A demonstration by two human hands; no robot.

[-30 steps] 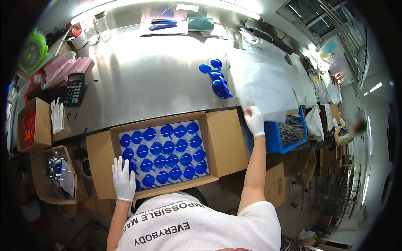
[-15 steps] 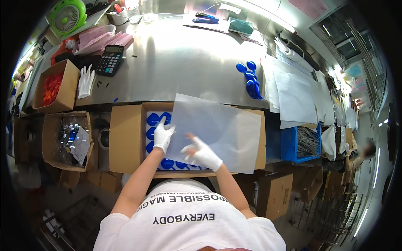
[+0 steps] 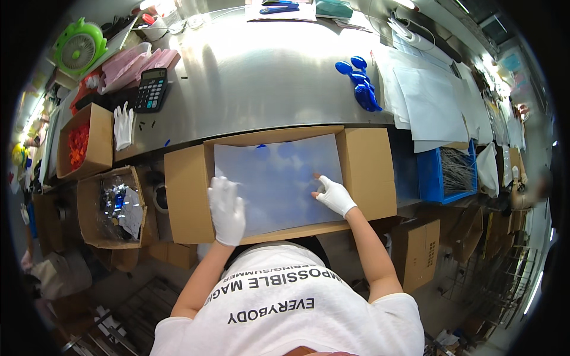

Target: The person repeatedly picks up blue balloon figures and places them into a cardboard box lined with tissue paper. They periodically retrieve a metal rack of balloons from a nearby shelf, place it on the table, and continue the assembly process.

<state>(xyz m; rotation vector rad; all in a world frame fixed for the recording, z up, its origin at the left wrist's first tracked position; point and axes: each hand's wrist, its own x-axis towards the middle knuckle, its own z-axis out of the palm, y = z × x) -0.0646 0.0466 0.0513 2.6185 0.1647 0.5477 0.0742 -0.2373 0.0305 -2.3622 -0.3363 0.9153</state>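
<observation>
translucent sheet (image 3: pixel 276 184), one: inside open cardboard carton (image 3: pixel 368 166), above blue items (image 3: pixel 262 148) that show through. left hand (image 3: pixel 227 210), white-gloved: at the sheet's 8 o'clock, blurred, fingers extended, grasping nothing; contact cannot be told. right hand (image 3: pixel 332 197), white-gloved, fingertips bare: at 3 o'clock, thumb and finger parted, nothing clasped. handling, by judgement: smooth lightly outward from the middle, edges square to the walls, no buckling. writing: dark lettering, inverted, on white shirt (image 3: pixel 267 296), 6 o'clock; calculator (image 3: pixel 151 89), 10 o'clock, and brown box (image 3: pixel 420 255), 4 o'clock, bear markings too small to read.
</observation>
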